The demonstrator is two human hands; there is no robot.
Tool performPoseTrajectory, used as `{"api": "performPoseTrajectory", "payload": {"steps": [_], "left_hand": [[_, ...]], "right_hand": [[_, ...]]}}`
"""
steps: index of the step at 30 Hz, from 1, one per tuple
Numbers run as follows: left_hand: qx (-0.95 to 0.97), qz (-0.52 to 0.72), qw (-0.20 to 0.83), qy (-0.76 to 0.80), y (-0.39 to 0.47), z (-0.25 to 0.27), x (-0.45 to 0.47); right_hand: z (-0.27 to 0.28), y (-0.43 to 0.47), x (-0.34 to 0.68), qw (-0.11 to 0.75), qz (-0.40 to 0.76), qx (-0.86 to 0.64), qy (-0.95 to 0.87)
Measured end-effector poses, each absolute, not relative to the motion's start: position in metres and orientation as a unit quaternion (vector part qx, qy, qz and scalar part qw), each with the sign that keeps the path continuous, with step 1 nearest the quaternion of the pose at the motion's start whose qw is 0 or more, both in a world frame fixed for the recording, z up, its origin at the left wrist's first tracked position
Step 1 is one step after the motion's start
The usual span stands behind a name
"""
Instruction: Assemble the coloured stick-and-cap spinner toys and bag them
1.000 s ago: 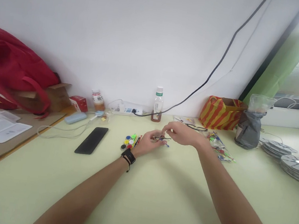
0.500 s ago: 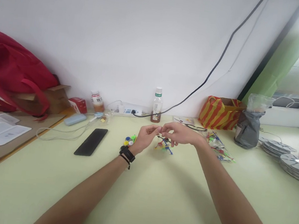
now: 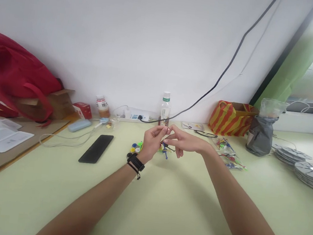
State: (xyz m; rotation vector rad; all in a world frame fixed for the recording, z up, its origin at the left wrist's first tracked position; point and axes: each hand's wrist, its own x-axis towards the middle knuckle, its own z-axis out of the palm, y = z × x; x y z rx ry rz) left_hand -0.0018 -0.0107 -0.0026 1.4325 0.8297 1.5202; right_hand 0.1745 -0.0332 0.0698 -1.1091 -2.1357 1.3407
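A: What's the person's L hand (image 3: 151,141) doing?
B: Thumb & forefinger pinched tog. above the worktop (image 3: 157,208); can't tell if a sm. part's btwn them.
A: R hand (image 3: 186,140)?
B: Comes in from the R, palm down, fingertips right by the L thumb, some fingers curled under. Grip's too sm. to make out, so can't tell if it's clamped on anything.
A: & the blue plastic piece (image 3: 165,151)?
B: Just under where the hands meet, partly hidden. Can't tell if it's held or resting.
A: Anything nearby?
B: Coloured discs (image 3: 133,150) just L of the L hand, by the wrist w/ the black watch (image 3: 136,162). Clear bag of coloured parts (image 3: 230,155), R of the R hand. Smartphone (image 3: 96,148) flat, farther L. Drink bottle (image 3: 165,107) upright behind the hands; eyeglasses (image 3: 205,134) behind the R wrist.
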Motion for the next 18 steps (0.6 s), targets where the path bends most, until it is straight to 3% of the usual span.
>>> {"api": "performPoseTrajectory", "payload": {"steps": [8,13,18], "left_hand": [[0.538,0.623,0.468,0.321,-0.003,0.004,-0.006],[0.588,0.529,0.531,0.305,0.001,0.013,-0.018],[0.648,0.47,0.523,0.293,0.003,0.018,-0.03]], "right_hand": [[0.074,-0.025,0.186,0.281,0.31,-0.432,-0.798],[0.079,-0.025,0.19,0.323,0.279,-0.414,-0.804],[0.086,-0.031,0.192,0.317,0.267,-0.416,-0.809]]}}
